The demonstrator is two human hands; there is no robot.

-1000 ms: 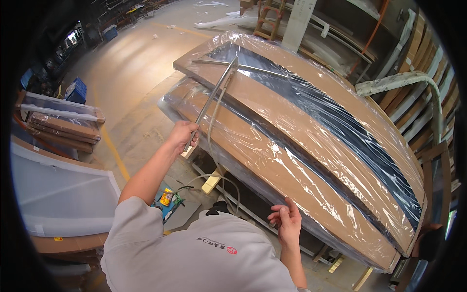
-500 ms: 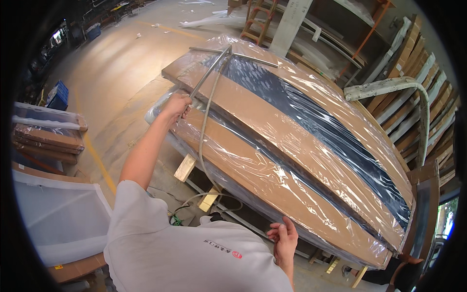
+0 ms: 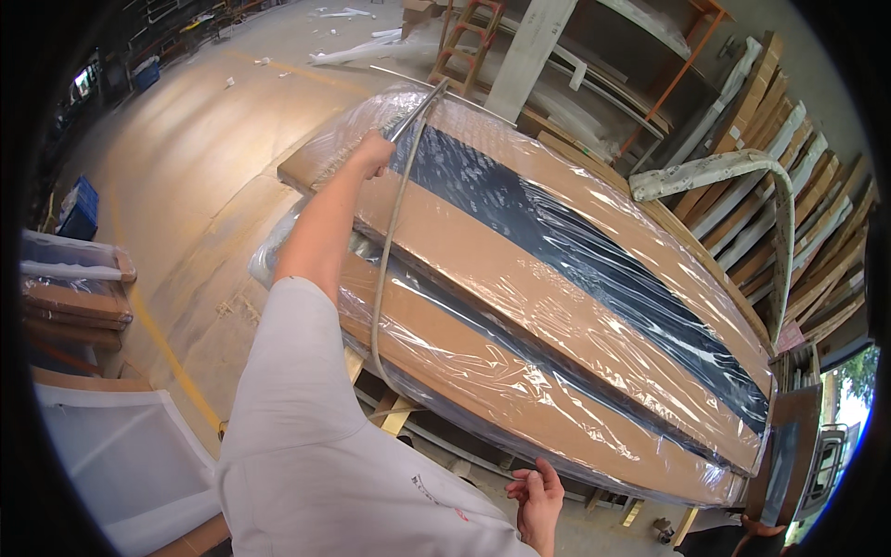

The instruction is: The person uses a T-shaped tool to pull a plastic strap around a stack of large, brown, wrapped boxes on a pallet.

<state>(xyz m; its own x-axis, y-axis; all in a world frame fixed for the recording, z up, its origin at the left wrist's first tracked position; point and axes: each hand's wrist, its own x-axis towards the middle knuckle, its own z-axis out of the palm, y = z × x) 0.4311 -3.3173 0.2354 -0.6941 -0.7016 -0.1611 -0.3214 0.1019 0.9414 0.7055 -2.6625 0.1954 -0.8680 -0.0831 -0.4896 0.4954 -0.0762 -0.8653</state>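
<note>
My left hand reaches far forward, wrapped round the handle of a T-shaped metal wand. The wand's thin crossbar lies past the far end of a large flat package. A beige hose trails back from the wand, over the package and down its near side. The package holds brown cardboard strips and dark panels under shiny clear film, wrinkled in places. Beside its near edge, my right hand hangs with fingers loosely bent and apart, holding nothing.
Wooden blocks support the package. Framed white panels stand at left, near a blue crate. Long wrapped boards lean at right behind a bent, padded bar. Another person's hand shows at lower right, beside an upright panel.
My left hand has pushed the wand forward, its crossbar moving from over the package to beyond its far end. The hose followed. My right hand stays near the package's edge.
</note>
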